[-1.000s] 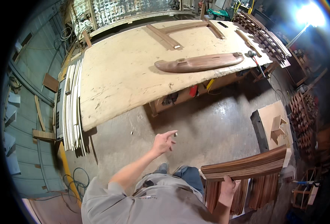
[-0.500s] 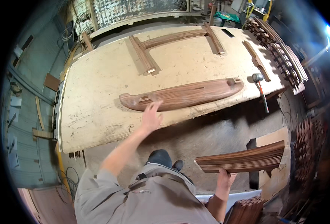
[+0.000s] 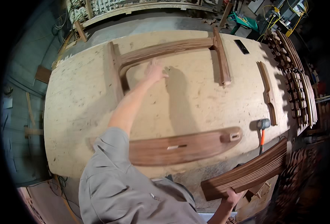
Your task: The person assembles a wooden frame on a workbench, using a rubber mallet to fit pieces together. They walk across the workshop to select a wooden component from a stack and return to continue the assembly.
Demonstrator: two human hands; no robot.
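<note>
My left hand (image 3: 155, 71) is stretched far over the table, fingers apart and nothing in them. It is near the crossbar of an H-shaped dark wooden frame (image 3: 168, 48), whose left post lies partly behind my forearm. My right hand (image 3: 233, 196) grips a stack of curved wooden slats (image 3: 247, 168) from below, off the table's near edge. Between my arms lies a long curved wooden board (image 3: 195, 147) with a slot in its middle and a small slotted block at its right end. My left sleeve hides part of its left end.
A mallet (image 3: 263, 125) with a black head and orange handle lies by the right edge of the pale table (image 3: 79, 123). Behind it are a narrow shaped wooden piece (image 3: 268, 93) and a black phone (image 3: 242, 47). Stacked wooden parts (image 3: 291, 74) stand along the right side.
My left hand has gone from the long board up toward the H-shaped frame. My right hand still holds the slats, now tilted more. The view has shifted closer over the table.
</note>
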